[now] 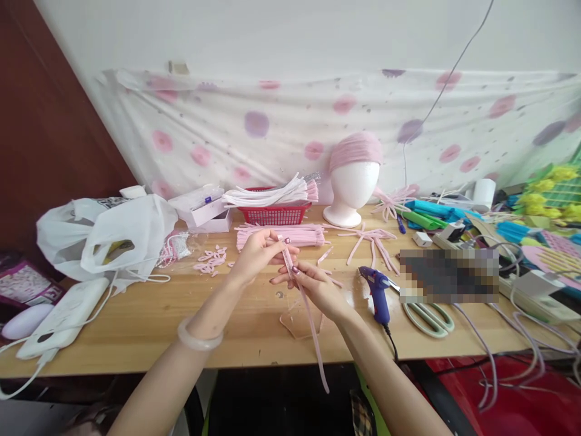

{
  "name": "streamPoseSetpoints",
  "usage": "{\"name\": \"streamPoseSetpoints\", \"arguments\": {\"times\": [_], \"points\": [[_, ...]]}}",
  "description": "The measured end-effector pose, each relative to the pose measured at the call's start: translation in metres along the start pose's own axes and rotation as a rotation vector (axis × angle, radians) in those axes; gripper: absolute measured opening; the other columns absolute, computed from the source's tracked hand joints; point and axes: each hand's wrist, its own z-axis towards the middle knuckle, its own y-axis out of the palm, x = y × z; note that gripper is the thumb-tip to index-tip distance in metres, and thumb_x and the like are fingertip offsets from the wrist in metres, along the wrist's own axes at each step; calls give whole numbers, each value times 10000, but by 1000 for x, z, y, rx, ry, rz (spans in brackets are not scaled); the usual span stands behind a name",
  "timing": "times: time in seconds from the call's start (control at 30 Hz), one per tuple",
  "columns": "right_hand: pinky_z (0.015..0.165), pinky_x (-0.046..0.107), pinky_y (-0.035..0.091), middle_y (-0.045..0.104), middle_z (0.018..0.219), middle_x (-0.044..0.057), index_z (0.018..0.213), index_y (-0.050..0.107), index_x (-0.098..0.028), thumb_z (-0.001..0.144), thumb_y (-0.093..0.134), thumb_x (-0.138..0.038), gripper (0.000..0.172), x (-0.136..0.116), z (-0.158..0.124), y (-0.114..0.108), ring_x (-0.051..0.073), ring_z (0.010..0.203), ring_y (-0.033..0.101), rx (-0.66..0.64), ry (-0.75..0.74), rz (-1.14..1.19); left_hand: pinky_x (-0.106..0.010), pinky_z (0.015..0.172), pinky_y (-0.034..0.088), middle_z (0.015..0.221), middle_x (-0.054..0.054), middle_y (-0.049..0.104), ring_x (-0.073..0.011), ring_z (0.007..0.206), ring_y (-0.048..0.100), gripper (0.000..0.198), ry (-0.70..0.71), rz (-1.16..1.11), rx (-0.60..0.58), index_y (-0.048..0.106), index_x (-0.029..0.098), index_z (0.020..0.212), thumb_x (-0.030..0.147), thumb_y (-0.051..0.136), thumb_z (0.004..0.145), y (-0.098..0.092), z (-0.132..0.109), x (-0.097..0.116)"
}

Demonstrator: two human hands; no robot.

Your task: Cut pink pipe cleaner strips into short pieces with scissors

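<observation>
The pink strip (316, 351) trails its tail past the near edge of the counter (136, 327). Above it, the right hand (315, 284) pinches the strip midway and the left hand (258, 251) pinches its top, both closed on it. A glue gun (377, 290) and scissors (429, 318) lie to the right; farther off are a strip pile (281, 235) and a red basket (273, 214).

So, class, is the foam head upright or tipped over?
Upright: the foam head stands on its base on the table, pink band on top.
</observation>
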Motion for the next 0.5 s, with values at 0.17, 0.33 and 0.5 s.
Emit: {"name": "streamPoseSetpoints", "arguments": {"times": [0.17, 0.33, 0.5], "points": [[753, 324, 378, 734, 818, 50, 926, 562, -208, 848, 606, -409, 220, 14, -5, -16, 176, 752, 578, 72, -42, 30, -306, 608, 578, 704, -83, 756, -190, 600, 725, 216, -15, 46, -44, 457, 177, 750, 149, 666, 795, 17, 14, -8], [744, 311, 366, 738, 785, 30, 857, 517, -218, 828, 633, -362, 187, 26, -3, -29, 159, 714, 542, 109, -69, 25, -289, 660, 575, 680, -52, 738, -174, 638, 732, 215, 3, 28, -22, 439, 184, 757, 115, 639, 795, 25, 26, -22], [711, 303, 367, 747, 800, 38, 891, 549, -206, 829, 625, -339, 165, 31, -6, -36, 157, 711, 556, 111, -69, 20, -315, 686, 584, 709, -81, 742, -186, 654, 736, 227, -1, -14, -23, 437, 182, 751, 98, 648, 774, 25, 22, -33]]}}
